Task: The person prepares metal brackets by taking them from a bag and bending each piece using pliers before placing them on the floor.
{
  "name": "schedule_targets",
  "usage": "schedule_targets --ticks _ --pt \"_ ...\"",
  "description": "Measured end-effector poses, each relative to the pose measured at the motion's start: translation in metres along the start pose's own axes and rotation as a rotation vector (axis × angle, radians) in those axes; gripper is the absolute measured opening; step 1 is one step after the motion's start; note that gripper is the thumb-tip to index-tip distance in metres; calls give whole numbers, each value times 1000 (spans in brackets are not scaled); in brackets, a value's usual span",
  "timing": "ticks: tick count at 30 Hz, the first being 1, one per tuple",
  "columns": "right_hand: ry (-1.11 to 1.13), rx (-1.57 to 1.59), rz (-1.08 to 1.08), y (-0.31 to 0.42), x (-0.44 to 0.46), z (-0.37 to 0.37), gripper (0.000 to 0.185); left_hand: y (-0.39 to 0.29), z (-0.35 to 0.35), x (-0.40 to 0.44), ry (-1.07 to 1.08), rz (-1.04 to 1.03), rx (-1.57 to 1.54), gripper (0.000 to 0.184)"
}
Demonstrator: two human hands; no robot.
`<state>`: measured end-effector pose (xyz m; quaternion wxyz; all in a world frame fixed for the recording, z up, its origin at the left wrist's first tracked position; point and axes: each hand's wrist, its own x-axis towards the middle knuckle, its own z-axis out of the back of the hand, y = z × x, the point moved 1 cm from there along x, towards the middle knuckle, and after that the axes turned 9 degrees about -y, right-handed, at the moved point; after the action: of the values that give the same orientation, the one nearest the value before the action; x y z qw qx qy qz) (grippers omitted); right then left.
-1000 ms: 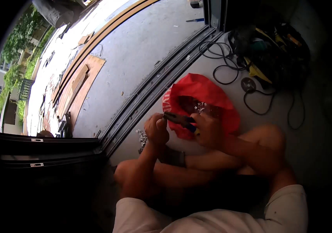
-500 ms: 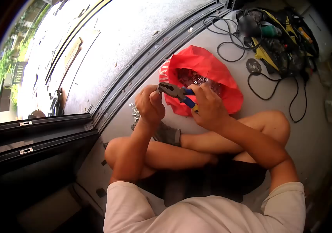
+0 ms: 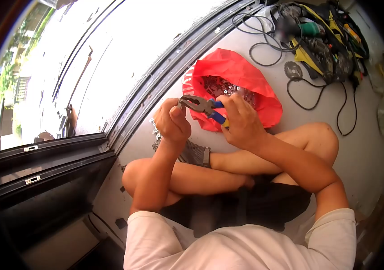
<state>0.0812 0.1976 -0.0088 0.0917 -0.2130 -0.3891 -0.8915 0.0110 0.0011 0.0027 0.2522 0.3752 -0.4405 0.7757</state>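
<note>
Right hand gripping pliers by the handles; left hand pinching a small piece at their nose. Pliers bridging the hands, long axis slanting forward-left toward left fingertips.

Pale grey floor, shaded; dark metal door track runs diagonally across it. Beyond: ground in glaring daylight, greenery at far edge. Dark framed panel adjoins track.

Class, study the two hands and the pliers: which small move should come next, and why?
Probably a gentle squeeze by the right hand on the pliers: the handles are spread, the jaws look parted, and the left hand pinches a small piece at their tips.
</note>
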Motion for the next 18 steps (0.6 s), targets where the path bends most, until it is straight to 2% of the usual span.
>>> schedule_targets --ticks 6,18 --pt "-40 -36 25 -1 -3 -4 51 -2 0 2 0 -10 36 43" --pt "37 36 -66 -2 0 -1 46 6 -7 -3 -19 -34 51 47"
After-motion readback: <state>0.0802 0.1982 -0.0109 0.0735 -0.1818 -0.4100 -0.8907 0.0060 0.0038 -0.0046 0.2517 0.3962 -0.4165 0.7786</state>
